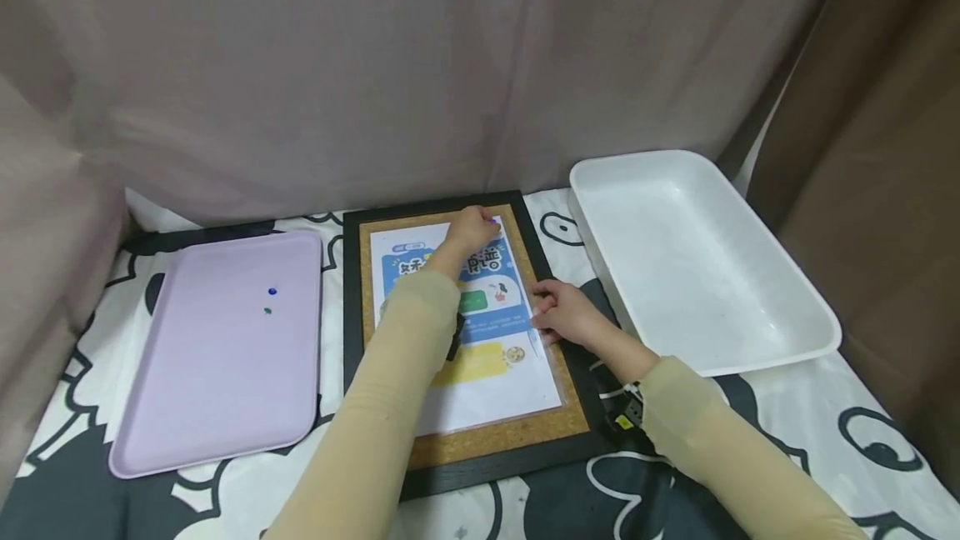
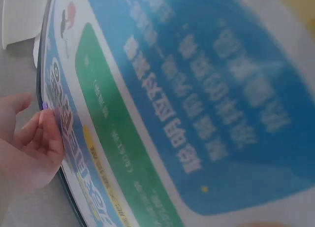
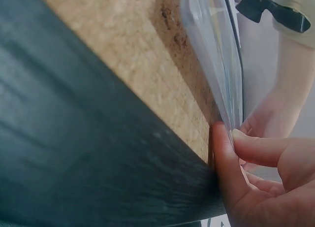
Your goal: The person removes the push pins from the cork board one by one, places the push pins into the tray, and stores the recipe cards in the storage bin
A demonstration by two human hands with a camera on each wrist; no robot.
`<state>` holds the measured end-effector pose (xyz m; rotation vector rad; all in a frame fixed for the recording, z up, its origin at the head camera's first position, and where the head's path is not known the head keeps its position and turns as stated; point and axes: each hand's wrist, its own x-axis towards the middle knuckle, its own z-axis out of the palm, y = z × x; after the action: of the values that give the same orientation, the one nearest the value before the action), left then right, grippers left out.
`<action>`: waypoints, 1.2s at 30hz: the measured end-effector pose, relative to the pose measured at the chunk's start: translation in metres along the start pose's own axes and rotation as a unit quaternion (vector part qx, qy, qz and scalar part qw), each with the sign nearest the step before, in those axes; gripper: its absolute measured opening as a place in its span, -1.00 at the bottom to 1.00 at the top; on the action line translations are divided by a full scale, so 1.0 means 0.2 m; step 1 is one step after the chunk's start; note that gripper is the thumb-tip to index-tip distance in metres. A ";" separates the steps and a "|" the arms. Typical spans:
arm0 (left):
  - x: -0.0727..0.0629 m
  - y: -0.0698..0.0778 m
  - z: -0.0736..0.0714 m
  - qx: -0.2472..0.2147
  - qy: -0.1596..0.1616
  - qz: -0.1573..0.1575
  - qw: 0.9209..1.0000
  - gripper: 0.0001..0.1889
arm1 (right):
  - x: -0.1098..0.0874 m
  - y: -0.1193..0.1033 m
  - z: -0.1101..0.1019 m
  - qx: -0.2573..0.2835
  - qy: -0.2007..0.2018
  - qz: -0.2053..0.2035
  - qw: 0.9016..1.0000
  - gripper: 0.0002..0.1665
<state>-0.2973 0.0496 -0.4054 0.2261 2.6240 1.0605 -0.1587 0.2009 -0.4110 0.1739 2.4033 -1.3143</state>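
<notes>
A printed sheet (image 1: 487, 407) in a clear sleeve lies on a cork board (image 1: 517, 436) with a black frame. At its top right corner, my left hand (image 1: 469, 230) has its fingertips on a small purple pushpin (image 2: 45, 106), mostly covered by the fingers. My right hand (image 1: 566, 312) pinches the sheet's right edge between thumb and index finger. Seen from the right wrist, that clear edge (image 3: 216, 64) is lifted off the cork, with the index finger (image 3: 224, 143) beneath it.
Left of the board is a lilac tray (image 1: 217, 373) bearing a small blue piece (image 1: 272, 292) and a small green piece (image 1: 267, 311). A deep white tray (image 1: 697, 265) stands on the right. A patterned cloth (image 1: 465, 519) covers the table, and grey curtains (image 1: 337, 65) hang behind.
</notes>
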 end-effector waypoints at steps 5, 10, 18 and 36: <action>0.04 0.02 0.02 0.080 -0.002 -0.013 0.997 -0.64 | 0.00 0.00 0.00 -0.003 0.001 -0.002 1.000 -0.34; 0.03 0.03 0.01 0.101 0.007 -0.019 0.995 -0.69 | 0.00 0.00 0.01 -0.010 0.002 -0.005 1.000 -0.35; 0.00 0.04 0.02 0.109 0.022 -0.035 0.993 -0.75 | -0.01 -0.02 0.00 -0.009 -0.002 0.001 1.000 -0.35; 0.04 -0.06 -0.02 -0.022 0.029 -0.057 0.998 -0.82 | 0.02 -0.01 0.00 -0.014 -0.015 -0.011 1.000 -0.34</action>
<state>-0.3067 0.0411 -0.4130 0.0368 2.6259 1.1006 -0.1635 0.1986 -0.4111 0.1181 2.4047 -1.2823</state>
